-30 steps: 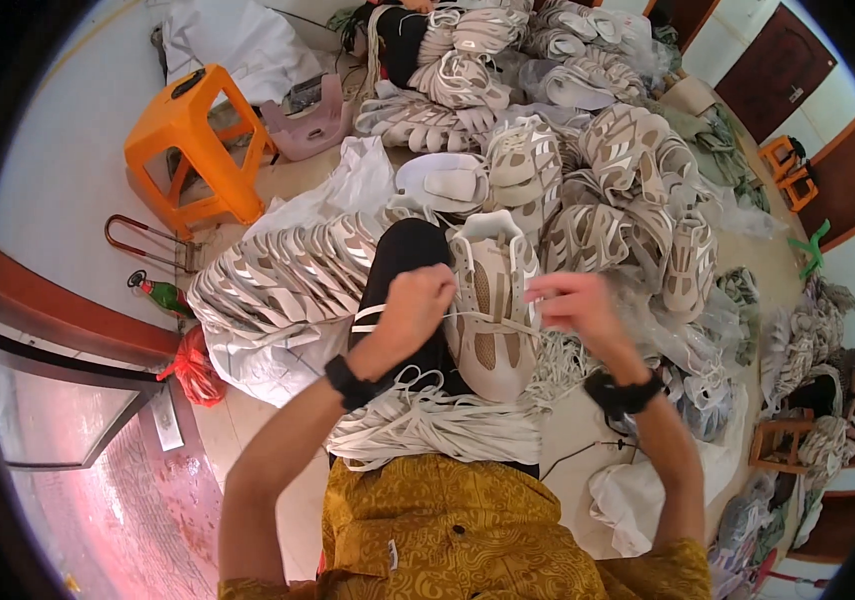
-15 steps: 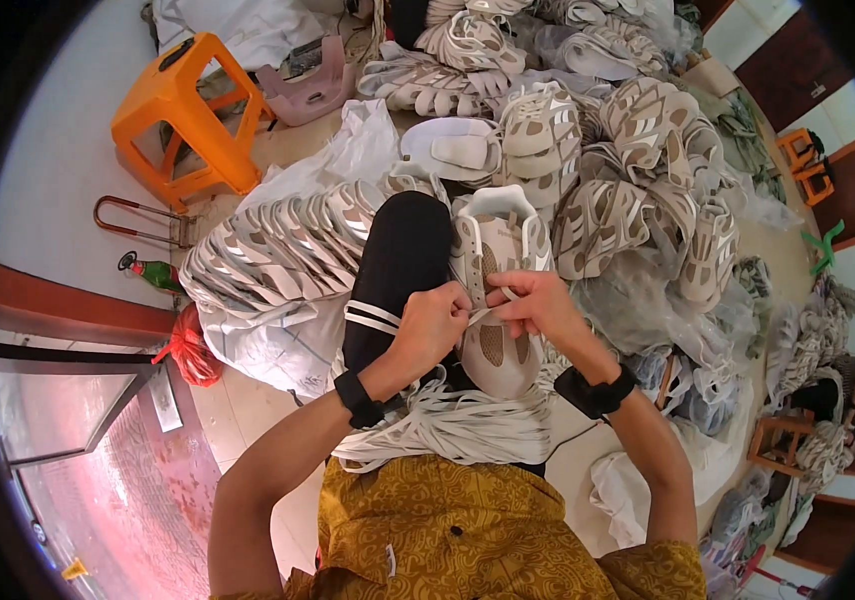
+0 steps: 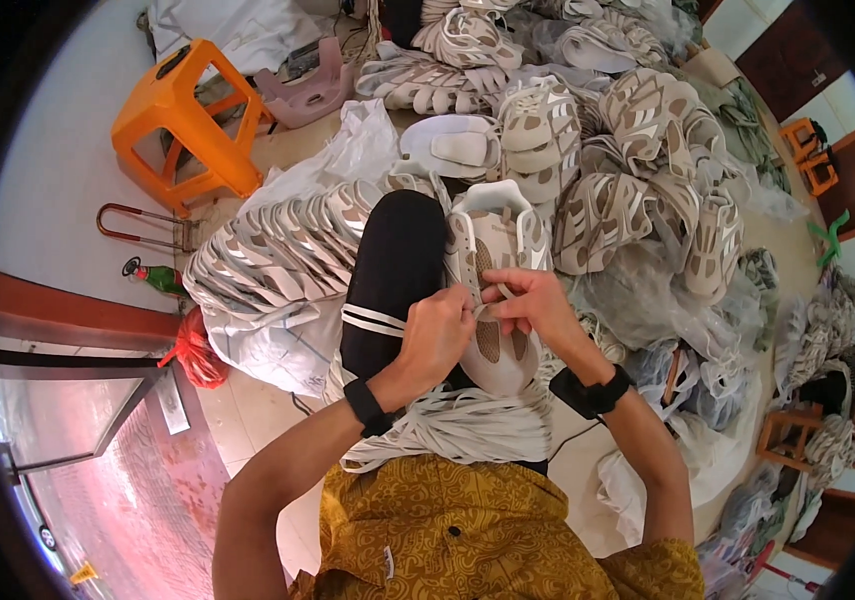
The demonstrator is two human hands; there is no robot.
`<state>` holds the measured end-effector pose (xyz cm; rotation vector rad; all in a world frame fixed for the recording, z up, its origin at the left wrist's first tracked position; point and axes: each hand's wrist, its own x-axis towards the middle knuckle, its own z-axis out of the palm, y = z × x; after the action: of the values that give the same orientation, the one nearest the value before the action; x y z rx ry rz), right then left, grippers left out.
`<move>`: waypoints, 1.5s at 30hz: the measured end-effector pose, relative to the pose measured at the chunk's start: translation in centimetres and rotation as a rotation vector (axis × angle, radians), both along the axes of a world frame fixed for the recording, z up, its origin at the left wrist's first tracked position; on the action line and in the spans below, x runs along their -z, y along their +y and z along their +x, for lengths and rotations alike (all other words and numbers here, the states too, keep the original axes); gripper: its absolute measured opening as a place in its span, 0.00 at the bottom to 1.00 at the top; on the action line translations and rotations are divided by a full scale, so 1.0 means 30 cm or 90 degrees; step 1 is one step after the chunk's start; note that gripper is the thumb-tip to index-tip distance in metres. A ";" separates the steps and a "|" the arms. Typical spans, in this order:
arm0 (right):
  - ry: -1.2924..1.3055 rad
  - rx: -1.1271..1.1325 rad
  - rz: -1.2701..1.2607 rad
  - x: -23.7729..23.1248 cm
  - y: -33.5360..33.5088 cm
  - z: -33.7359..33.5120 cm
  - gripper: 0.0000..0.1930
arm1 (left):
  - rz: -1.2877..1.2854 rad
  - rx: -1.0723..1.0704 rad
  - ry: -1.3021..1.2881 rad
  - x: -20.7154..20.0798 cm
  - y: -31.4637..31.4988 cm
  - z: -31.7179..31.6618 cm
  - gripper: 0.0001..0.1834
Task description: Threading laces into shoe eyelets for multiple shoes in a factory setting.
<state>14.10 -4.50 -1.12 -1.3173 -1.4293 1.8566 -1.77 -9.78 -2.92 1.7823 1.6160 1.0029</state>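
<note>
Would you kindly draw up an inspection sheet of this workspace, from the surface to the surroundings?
Surface: pale tiled floor; black-clad knee in the middle.
Job's things: beige shoe, toe toward the person; bundle of white laces near the waist.
Clutter: row of shoes at left, shoe pile ahead, clear plastic at right.
Hands: left hand and right hand meet over the shoe, apparently pinching a lace.
Cables: thin dark cord on the floor, right of the laces.
Surroundings: orange stool, green bottle, red bag at left; brown door upper right.
</note>
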 end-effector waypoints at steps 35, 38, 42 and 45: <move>-0.300 -0.198 0.408 -0.016 0.057 -0.103 0.08 | 0.214 0.365 0.484 -0.028 0.089 -0.119 0.10; -0.291 -0.227 0.413 -0.003 0.079 -0.112 0.07 | 0.251 0.340 0.493 -0.023 0.087 -0.120 0.10; -0.215 -0.223 0.288 -0.023 0.076 -0.107 0.06 | 0.242 0.332 0.464 -0.030 0.078 -0.122 0.10; -0.156 -0.143 0.247 -0.018 0.063 -0.091 0.06 | 0.239 0.321 0.419 -0.033 0.079 -0.115 0.11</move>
<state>11.36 -2.61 -0.57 -1.2570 -2.0183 1.4726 -5.22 -7.42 -1.93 2.8068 1.2210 0.5215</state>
